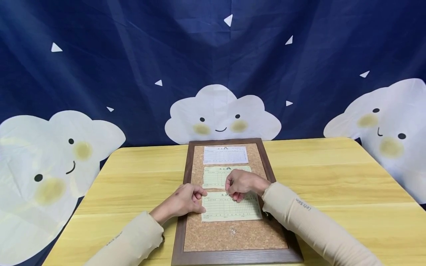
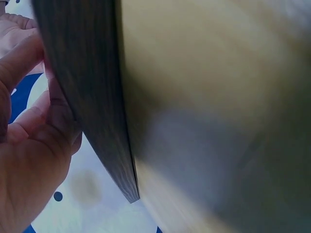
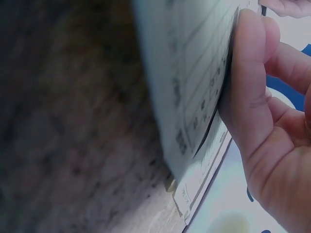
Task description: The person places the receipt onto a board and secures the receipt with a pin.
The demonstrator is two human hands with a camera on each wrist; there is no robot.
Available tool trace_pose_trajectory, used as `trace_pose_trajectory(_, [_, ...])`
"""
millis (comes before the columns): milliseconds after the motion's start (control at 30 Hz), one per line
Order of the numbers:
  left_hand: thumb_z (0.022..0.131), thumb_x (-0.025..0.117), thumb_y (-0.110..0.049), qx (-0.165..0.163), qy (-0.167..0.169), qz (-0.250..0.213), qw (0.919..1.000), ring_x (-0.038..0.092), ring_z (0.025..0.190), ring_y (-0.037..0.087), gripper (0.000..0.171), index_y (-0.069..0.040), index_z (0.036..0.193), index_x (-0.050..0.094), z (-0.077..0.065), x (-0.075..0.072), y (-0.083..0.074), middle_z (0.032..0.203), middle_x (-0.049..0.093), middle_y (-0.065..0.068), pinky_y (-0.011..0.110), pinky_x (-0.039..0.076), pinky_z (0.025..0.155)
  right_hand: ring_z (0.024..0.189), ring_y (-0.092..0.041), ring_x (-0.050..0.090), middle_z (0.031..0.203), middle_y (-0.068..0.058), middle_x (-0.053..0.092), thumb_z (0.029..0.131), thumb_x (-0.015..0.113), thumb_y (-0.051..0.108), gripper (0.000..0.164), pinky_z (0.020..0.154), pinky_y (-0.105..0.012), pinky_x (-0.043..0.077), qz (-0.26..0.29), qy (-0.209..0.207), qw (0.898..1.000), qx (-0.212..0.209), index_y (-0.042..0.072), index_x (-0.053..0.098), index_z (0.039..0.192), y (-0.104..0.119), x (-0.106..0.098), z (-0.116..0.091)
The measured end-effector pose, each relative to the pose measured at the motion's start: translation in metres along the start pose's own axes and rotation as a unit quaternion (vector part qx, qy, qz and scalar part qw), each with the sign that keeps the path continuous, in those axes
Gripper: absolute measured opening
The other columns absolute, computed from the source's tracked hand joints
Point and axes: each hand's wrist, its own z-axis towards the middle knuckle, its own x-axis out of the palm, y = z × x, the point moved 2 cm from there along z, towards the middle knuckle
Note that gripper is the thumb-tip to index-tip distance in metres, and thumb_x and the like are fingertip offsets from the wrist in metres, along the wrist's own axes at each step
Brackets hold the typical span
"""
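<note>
On a cork board in a dark brown wooden frame lie three printed paper slips. My left hand comes over the frame's left side, its thumb and index fingertips touching the left edge of the lowest slip, a pale green one. The right hand bends its fingers together at that slip's upper edge, near the middle; whatever sits between the fingertips is hidden. Directly above, a second pale green slip is partly covered by this hand. A pushpin shows at its top.
A white slip lies at the board's far end with a small pin at its top. The framed board lies on a yellow wood-grain table. Behind hangs a dark blue curtain with white clouds.
</note>
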Motion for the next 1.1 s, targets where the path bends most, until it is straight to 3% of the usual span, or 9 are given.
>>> trace_pose_trajectory(367, [0.069, 0.087, 0.002, -0.001, 0.004, 0.014, 0.9999, 0.054, 0.066, 0.009, 0.037, -0.001, 0.102, 0.071, 0.003, 0.002, 0.000, 0.083, 0.054, 0.003, 0.024, 0.045, 0.065, 0.052, -0.014, 0.058, 0.067, -0.011, 0.062, 0.094, 0.064, -0.005, 0.012, 0.055, -0.030, 0.057, 0.012, 0.002, 1.000, -0.011, -0.001, 0.065, 0.082, -0.006, -0.002, -0.001])
trace_pose_trajectory(567, [0.070, 0.087, 0.002, 0.000, 0.005, 0.017, 0.9998, 0.053, 0.067, 0.009, 0.038, 0.000, 0.103, 0.070, 0.007, 0.001, -0.002, 0.083, 0.053, 0.003, 0.025, 0.045, 0.066, 0.056, -0.015, 0.060, 0.069, -0.010, 0.061, 0.096, 0.061, -0.003, 0.011, 0.058, -0.030, 0.058, 0.033, 0.009, 0.999, -0.017, -0.002, 0.064, 0.086, -0.011, -0.015, -0.007])
trace_pose_trajectory(767, [0.070, 0.087, 0.001, -0.002, 0.005, 0.016, 0.9999, 0.052, 0.069, 0.010, 0.038, 0.002, 0.103, 0.070, 0.006, -0.002, -0.002, 0.084, 0.054, 0.003, 0.025, 0.044, 0.067, 0.058, -0.016, 0.062, 0.070, -0.011, 0.062, 0.097, 0.061, -0.002, 0.009, 0.061, -0.033, 0.059, 0.020, -0.006, 0.999, -0.025, -0.003, 0.064, 0.088, -0.016, -0.027, -0.016])
trace_pose_trajectory(933, [0.073, 0.086, -0.002, 0.020, -0.020, 0.021, 0.9994, 0.055, 0.070, 0.010, 0.034, 0.002, 0.103, 0.071, 0.004, -0.009, -0.002, 0.085, 0.056, 0.003, 0.023, 0.047, 0.067, 0.059, -0.017, 0.062, 0.071, -0.011, 0.062, 0.097, 0.060, -0.004, 0.008, 0.061, -0.033, 0.059, 0.003, -0.034, 0.998, -0.057, -0.005, 0.064, 0.090, -0.025, -0.037, -0.025])
trace_pose_trajectory(1100, [0.079, 0.084, -0.009, 0.044, -0.060, 0.070, 0.9948, 0.053, 0.072, 0.010, 0.036, 0.002, 0.110, 0.071, 0.001, -0.019, 0.000, 0.088, 0.059, 0.004, 0.024, 0.047, 0.067, 0.061, -0.016, 0.062, 0.072, -0.009, 0.062, 0.096, 0.061, -0.003, 0.009, 0.060, -0.032, 0.058, -0.046, -0.079, 0.992, -0.091, -0.002, 0.063, 0.087, -0.035, -0.048, -0.036])
